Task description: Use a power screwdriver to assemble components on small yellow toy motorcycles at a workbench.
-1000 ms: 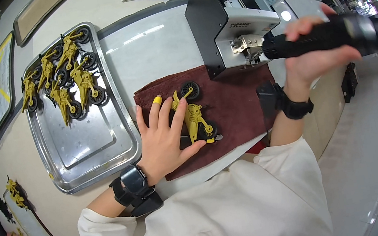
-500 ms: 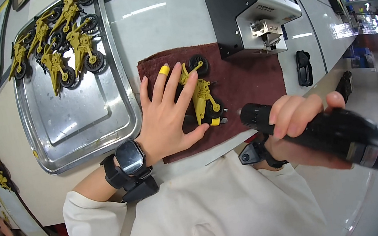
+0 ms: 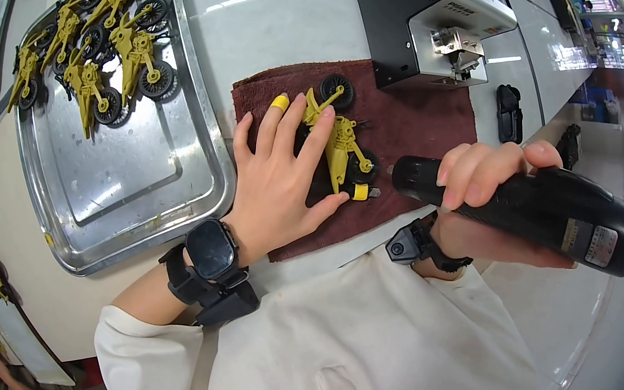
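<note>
Two hands are busy: the left hand [image 3: 277,180] lies flat with fingers spread on one yellow plastic toy motorbike [image 3: 340,141] on the dark red towel [image 3: 414,117]. The right hand [image 3: 491,191] squeezes one black power screwdriver [image 3: 526,206] at 4 o'clock. About five more yellow toy motorbikes [image 3: 94,58] sit in one shiny metal tray [image 3: 132,191] at 10 o'clock.

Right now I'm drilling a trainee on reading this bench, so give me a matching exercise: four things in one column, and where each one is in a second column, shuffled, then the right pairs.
Things
1. left hand
2. right hand
3. pile of yellow toy motorcycles
4. black and grey machine

Places
A. on the metal tray
B. wrapped around the black power screwdriver
C. pressing down a yellow toy motorcycle on the dark red cloth
D. on the bench just behind the cloth

Pairs: 1-C, 2-B, 3-A, 4-D
</note>
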Tool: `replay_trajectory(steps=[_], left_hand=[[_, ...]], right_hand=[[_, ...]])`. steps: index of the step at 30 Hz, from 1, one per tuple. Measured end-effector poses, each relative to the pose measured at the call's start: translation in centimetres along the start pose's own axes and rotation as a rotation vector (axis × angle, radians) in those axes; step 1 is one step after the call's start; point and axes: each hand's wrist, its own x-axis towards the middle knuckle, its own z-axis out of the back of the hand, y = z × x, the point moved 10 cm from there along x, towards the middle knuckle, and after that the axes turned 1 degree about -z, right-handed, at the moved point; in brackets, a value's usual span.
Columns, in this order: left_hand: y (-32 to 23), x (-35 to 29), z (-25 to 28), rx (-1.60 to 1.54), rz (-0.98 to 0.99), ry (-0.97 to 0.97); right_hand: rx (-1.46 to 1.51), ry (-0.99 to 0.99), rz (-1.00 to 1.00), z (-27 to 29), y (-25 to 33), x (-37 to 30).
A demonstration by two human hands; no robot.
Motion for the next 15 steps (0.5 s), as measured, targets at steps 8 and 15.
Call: replay_trajectory(steps=[8,15], left_hand=[[0.1,0.4,-0.2,-0.004,0.023,0.023],[0.1,0.5,-0.3,0.011,0.015,0.032]], right_hand=[[0.059,-0.009,-0.003,0.6,-2.2,0.0],[0.005,0.024,-0.046,-0.1,-3.4,0.6]])
